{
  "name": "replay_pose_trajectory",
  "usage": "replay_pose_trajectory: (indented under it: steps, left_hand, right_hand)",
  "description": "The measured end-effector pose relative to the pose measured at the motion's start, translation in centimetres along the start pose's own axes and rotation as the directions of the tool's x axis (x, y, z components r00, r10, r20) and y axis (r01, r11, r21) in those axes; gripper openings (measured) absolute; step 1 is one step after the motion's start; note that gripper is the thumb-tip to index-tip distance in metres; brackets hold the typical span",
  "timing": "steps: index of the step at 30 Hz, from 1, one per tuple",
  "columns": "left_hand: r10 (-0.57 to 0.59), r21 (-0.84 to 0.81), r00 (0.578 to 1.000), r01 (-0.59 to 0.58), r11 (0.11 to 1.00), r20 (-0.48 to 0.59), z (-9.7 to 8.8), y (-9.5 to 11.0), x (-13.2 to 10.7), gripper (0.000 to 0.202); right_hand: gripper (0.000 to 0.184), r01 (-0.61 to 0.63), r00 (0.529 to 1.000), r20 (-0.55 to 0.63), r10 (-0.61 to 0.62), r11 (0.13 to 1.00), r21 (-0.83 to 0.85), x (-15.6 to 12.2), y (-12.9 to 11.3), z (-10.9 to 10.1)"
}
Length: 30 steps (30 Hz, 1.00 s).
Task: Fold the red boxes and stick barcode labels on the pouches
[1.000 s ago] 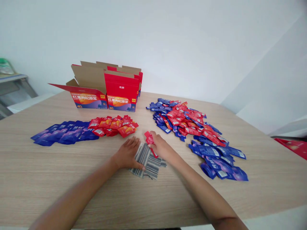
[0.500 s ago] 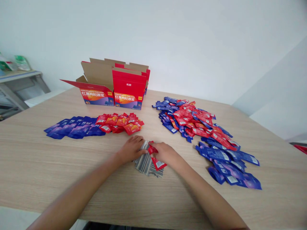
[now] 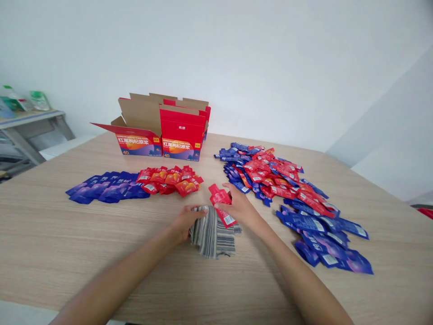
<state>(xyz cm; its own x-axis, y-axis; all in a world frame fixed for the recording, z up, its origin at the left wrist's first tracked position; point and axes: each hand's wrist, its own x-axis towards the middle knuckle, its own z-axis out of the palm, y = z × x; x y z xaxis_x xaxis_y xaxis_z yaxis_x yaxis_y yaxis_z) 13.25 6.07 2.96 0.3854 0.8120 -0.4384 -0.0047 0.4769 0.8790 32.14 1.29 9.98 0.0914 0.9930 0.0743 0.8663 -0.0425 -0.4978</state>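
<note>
My right hand (image 3: 239, 207) is closed on a red sachet (image 3: 221, 204), holding it just above a striped grey cloth (image 3: 214, 234) that lies on the wooden table (image 3: 67, 253). My left hand (image 3: 186, 220) grips the cloth's left edge with curled fingers. A neat row of blue sachets (image 3: 106, 188) and red sachets (image 3: 172, 177) lies to the left, beyond my hands. A loose heap of mixed red and blue sachets (image 3: 280, 185) spreads to the right.
Two open red cardboard boxes (image 3: 165, 131) stand at the back of the table against a white wall. A grey shelf (image 3: 27, 122) with green packets is at the far left. The table's near edge runs along the bottom left.
My right hand has lifted the red sachet off the cloth and raised it slightly. My left hand went from lying flat on the cloth to gripping its edge. The view shifted a little.
</note>
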Motion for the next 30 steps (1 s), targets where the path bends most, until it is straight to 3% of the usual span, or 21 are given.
replay_pose_trajectory:
  steps: [2, 3, 5, 9, 14, 18, 23, 27, 30]
  left_hand:
    - [-0.116, -0.157, 0.987, 0.133, 0.979, 0.113, 0.4, 0.1, -0.6, 0.040]
    - [-0.126, -0.220, 0.985, 0.151, 0.964, 0.121, 0.7, 0.2, -0.8, 0.037]
    - [-0.096, -0.354, 0.995, 0.102, 0.930, 0.035, 1.2, 0.1, -1.0, 0.031]
    - [-0.019, -0.499, 0.985, -0.070, 0.864, -0.170, 2.0, -0.2, -1.0, 0.029]
    - [-0.011, -0.543, 0.974, -0.117, 0.831, -0.226, 2.0, 0.2, -1.3, 0.007]
    - [-0.065, -0.552, 0.969, -0.079, 0.830, -0.237, 1.8, 0.7, -1.0, 0.011]
    - [-0.093, -0.508, 0.980, -0.010, 0.861, -0.177, 1.5, 0.4, -0.3, 0.022]
    - [-0.075, -0.479, 0.980, -0.022, 0.877, -0.183, 1.2, -0.3, 0.3, 0.025]
    - [-0.070, -0.462, 0.983, -0.018, 0.887, -0.172, 0.9, -0.8, 0.6, 0.027]
  right_hand:
    - [0.039, 0.015, 0.999, -0.031, -0.018, 0.996, -0.091, -0.2, -0.6, 0.8]
    - [0.027, 0.029, 0.998, -0.054, -0.038, 0.987, -0.159, -0.4, -1.0, 1.4]
    - [0.018, 0.063, 0.991, -0.094, -0.092, 0.959, -0.278, -0.9, -1.7, 2.7]
    - [0.028, 0.174, 0.974, -0.061, -0.216, 0.900, -0.400, -1.9, -2.8, 5.3]
    - [0.054, 0.240, 0.970, 0.087, -0.228, 0.823, -0.515, -2.8, -3.7, 6.7]
    - [0.062, 0.247, 0.966, 0.202, -0.159, 0.790, -0.560, -3.2, -4.5, 6.2]
    - [0.051, 0.276, 0.943, 0.318, -0.096, 0.761, -0.587, -3.4, -5.3, 4.2]
    - [0.042, 0.369, 0.886, 0.449, -0.118, 0.767, -0.525, -4.6, -5.2, 2.1]
    - [0.033, 0.412, 0.835, 0.519, -0.182, 0.832, -0.371, -5.5, -4.4, -0.3]
